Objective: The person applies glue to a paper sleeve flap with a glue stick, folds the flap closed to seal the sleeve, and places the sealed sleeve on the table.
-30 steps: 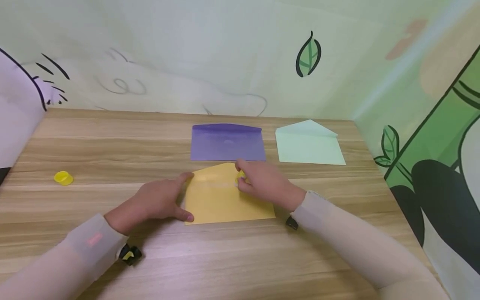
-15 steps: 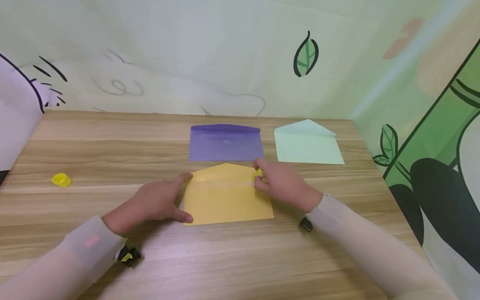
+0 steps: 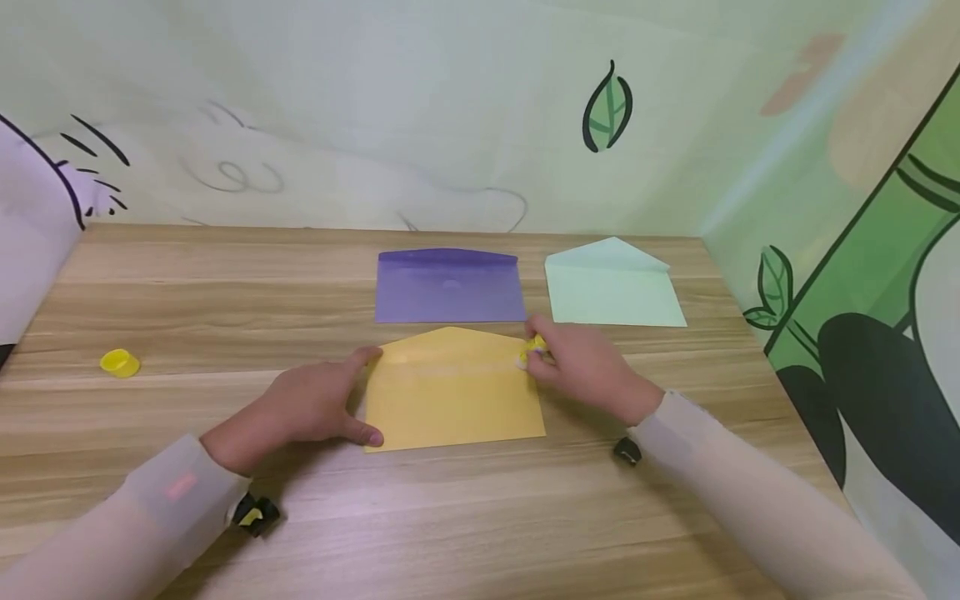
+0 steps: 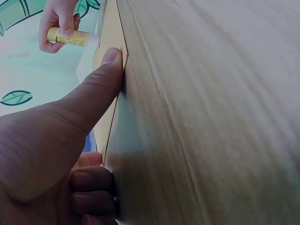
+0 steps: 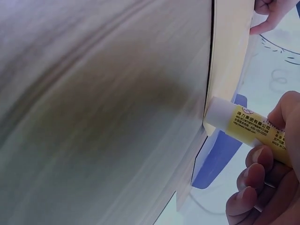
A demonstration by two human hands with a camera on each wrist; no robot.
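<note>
A yellow envelope lies on the wooden table, its pointed flap unfolded away from the person. My left hand holds down its left side: the thumb presses the near corner and a finger touches the far one. In the left wrist view the thumb lies straight on the paper. My right hand grips an uncapped yellow glue stick between thumb and fingers. The white end of the stick touches the envelope near the right end of its flap fold. A faint glossy streak runs along that fold.
Behind the yellow envelope lie a purple envelope and a pale green envelope, both with flaps unfolded. A yellow cap sits at the table's left. A painted wall borders the back and right of the table.
My right hand has slid the glue stick rightward along the flap fold, from near the middle to the right end. The left hand stays on the envelope's left side.
</note>
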